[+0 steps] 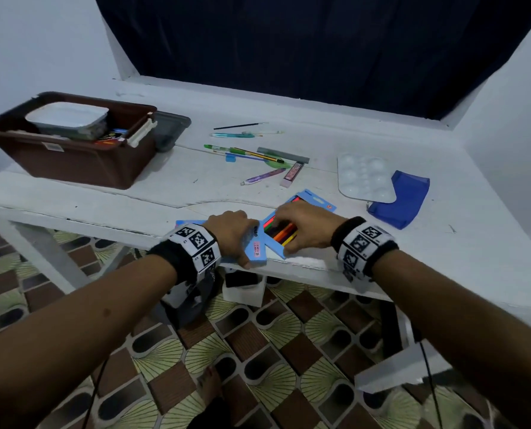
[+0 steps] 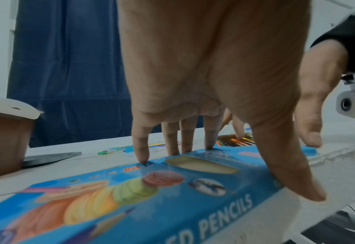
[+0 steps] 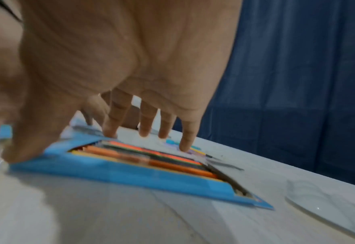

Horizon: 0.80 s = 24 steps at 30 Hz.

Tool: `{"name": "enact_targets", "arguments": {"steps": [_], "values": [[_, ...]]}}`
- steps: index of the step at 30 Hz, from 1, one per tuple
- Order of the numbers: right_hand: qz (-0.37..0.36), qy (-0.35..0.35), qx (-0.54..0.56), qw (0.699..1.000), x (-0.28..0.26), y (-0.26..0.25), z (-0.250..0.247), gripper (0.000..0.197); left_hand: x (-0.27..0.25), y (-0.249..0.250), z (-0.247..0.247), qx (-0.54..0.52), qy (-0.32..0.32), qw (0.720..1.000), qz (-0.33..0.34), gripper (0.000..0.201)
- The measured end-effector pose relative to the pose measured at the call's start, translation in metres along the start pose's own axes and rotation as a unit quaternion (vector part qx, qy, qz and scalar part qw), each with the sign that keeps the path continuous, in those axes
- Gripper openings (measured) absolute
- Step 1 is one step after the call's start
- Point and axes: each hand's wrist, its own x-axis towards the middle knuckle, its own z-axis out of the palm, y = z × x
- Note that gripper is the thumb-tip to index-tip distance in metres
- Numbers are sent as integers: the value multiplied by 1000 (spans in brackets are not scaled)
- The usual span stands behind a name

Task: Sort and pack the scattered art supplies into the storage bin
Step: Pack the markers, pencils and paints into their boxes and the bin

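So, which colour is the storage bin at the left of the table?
The storage bin is dark brown; the head view shows it best.

Both forearms reach forward, banded at the wrists; left hand point(image 1: 230, 230) palm down, fingers point(image 2: 140, 145) straight and spread, tips and thumb pressing flat; right hand point(image 1: 304, 226) palm down beside it, fingers point(image 3: 188, 137) extended downward, tips touching, thumb planted at near edge.

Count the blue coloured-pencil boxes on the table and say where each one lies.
2. One pencil box lies at the table's near edge under the left hand. The other, open box lies just right of it under the right hand.
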Motion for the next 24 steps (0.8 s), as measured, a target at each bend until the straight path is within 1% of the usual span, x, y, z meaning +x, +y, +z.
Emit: {"name": "enact_targets", "arguments": {"steps": [2, 5, 8, 11, 15, 17, 22, 24], "values": [[-32, -51, -44, 997, 8, 4, -2, 67, 2, -4, -3, 5, -12, 1000, 8, 94], [-39, -107, -51, 992, 15, 12, -6, 76, 4, -9, -3, 6, -12, 1000, 15, 96], [-42, -126, -45, 990, 20, 14, -8, 71, 9, -12, -1, 1, -7, 1000, 21, 99], [-25, -100, -18, 994, 24, 14, -6, 63, 12, -16, 2, -2, -8, 1000, 22, 99], [-20, -44, -30, 998, 24, 8, 6, 75, 13, -16, 2, -2, 4, 1000, 15, 90], [-9, -20, -39, 999, 22, 5, 14, 79, 12, -14, 3, -2, 10, 1000, 14, 89], [9, 39, -63, 997, 15, 2, 26, 81, 12, -15, 7, -4, 22, 999, 28, 93], [13, 45, -77, 996, 14, 0, 27, 80, 12, -15, 8, -7, 26, 999, 34, 92]]}}
